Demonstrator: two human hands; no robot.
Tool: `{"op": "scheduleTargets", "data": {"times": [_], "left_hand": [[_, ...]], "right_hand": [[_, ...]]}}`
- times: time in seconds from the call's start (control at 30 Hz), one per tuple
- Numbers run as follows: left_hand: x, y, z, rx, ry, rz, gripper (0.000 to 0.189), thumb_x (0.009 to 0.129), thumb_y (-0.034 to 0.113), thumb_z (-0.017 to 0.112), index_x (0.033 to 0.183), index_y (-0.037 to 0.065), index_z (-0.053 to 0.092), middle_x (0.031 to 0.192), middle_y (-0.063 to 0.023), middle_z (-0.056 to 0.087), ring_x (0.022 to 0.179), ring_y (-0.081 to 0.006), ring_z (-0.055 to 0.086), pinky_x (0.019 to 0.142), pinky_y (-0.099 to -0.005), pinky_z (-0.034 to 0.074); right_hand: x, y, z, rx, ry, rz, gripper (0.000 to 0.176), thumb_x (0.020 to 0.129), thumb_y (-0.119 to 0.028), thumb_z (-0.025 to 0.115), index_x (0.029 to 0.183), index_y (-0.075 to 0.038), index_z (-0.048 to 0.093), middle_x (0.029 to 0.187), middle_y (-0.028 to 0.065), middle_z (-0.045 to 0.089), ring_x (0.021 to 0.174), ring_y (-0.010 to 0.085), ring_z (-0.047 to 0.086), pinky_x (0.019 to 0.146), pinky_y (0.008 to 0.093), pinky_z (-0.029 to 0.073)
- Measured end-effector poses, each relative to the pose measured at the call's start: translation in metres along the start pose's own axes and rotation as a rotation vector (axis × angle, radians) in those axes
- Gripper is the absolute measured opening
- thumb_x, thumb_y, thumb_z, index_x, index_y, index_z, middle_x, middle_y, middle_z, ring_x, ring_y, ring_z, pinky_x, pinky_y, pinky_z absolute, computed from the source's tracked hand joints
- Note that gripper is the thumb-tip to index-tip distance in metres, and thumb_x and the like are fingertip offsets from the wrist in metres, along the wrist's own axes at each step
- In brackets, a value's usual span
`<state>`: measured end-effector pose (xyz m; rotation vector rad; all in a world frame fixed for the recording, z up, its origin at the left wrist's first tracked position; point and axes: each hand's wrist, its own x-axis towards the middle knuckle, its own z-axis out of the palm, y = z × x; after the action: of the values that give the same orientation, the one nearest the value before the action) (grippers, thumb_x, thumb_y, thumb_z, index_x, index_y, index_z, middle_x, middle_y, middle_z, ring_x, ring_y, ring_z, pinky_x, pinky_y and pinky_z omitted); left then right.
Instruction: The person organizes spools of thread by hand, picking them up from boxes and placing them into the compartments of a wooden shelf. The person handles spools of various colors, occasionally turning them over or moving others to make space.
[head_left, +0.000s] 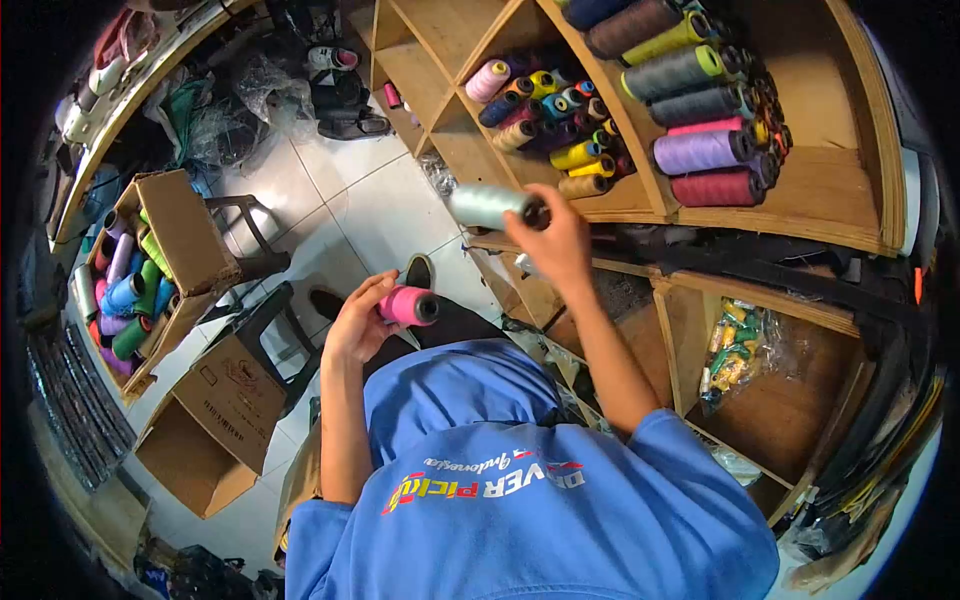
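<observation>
The right hand (556,240) is raised and closed around one end of a pale mint spool (489,205). The spool lies on its side and juts out to the left of the fingers, its far end free in the air. Lower and to the left, the left hand (358,322) cups a pink spool (408,306), fingers curled round the near end so that the dark core at the other end faces right. The two spools are apart, the mint one above the pink one. Just beyond the right hand stands a wooden shelf (640,200) whose slanted compartments hold many small spools (545,115), with bigger cones (700,120) stacked in the compartment to their right. Nothing lies between the mint spool and the shelf's front edge. Below the right forearm, a lower compartment holds a clear bag (735,350) of yellow and green pieces. Well left of the left hand, an open cardboard box (185,235) full of coloured spools rests on a dark stool (262,262), and an empty carton (215,420) lies on the tiled floor (390,205).
</observation>
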<state>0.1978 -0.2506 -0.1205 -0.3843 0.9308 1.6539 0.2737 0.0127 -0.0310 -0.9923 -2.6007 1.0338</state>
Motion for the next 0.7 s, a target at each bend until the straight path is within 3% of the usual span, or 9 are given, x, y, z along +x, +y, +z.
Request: {"op": "scheduleTargets", "data": {"times": [0.1, 0.17, 0.27, 0.47, 0.7], "left_hand": [[-0.002, 0.0, -0.009, -0.009, 0.049, 0.006, 0.043, 0.091, 0.031, 0.057, 0.125, 0.005, 0.049, 0.107, -0.0071, 0.056, 0.095, -0.0188, 0.058, 0.078, -0.0388, 0.053], [-0.009, 0.005, -0.012, -0.026, 0.095, 0.033, 0.042, 0.091, 0.03, 0.056, 0.124, 0.005, 0.05, 0.108, -0.0068, 0.056, 0.094, -0.0187, 0.058, 0.077, -0.0378, 0.053], [-0.018, 0.01, -0.022, -0.028, 0.144, 0.082, 0.04, 0.09, 0.031, 0.056, 0.122, 0.006, 0.052, 0.108, -0.0059, 0.057, 0.094, -0.0187, 0.058, 0.074, -0.0365, 0.05], [-0.033, 0.009, -0.047, -0.081, 0.207, 0.113, 0.039, 0.091, 0.03, 0.057, 0.122, 0.007, 0.052, 0.115, -0.0054, 0.053, 0.104, -0.0197, 0.052, 0.083, -0.0413, 0.048], [-0.037, 0.004, -0.052, -0.062, 0.234, 0.132, 0.042, 0.091, 0.035, 0.055, 0.122, 0.006, 0.052, 0.114, -0.0083, 0.055, 0.103, -0.0219, 0.055, 0.083, -0.0434, 0.049]], "right_hand": [[0.036, 0.045, -0.011, -0.286, 0.084, 0.009, 0.055, 0.068, -0.033, 0.073, 0.11, -0.002, 0.057, 0.097, 0.0233, 0.064, 0.091, 0.0404, 0.061, 0.079, 0.0454, 0.049], [0.061, 0.072, -0.012, -0.448, 0.065, 0.04, 0.056, 0.066, -0.03, 0.073, 0.112, -0.003, 0.056, 0.101, 0.0255, 0.061, 0.096, 0.0398, 0.059, 0.082, 0.0461, 0.048], [0.096, 0.106, -0.006, -0.48, 0.035, 0.051, 0.057, 0.064, -0.031, 0.073, 0.112, -0.003, 0.058, 0.106, 0.0241, 0.061, 0.101, 0.0399, 0.057, 0.086, 0.0454, 0.046], [0.124, 0.12, 0.004, -0.499, 0.017, 0.09, 0.055, 0.067, -0.033, 0.076, 0.114, -0.011, 0.059, 0.113, 0.0208, 0.058, 0.104, 0.0386, 0.056, 0.088, 0.0441, 0.046], [0.138, 0.131, 0.002, -0.56, -0.009, 0.084, 0.055, 0.063, -0.028, 0.076, 0.112, -0.008, 0.061, 0.108, 0.0207, 0.062, 0.103, 0.0363, 0.058, 0.085, 0.0433, 0.048]]}}
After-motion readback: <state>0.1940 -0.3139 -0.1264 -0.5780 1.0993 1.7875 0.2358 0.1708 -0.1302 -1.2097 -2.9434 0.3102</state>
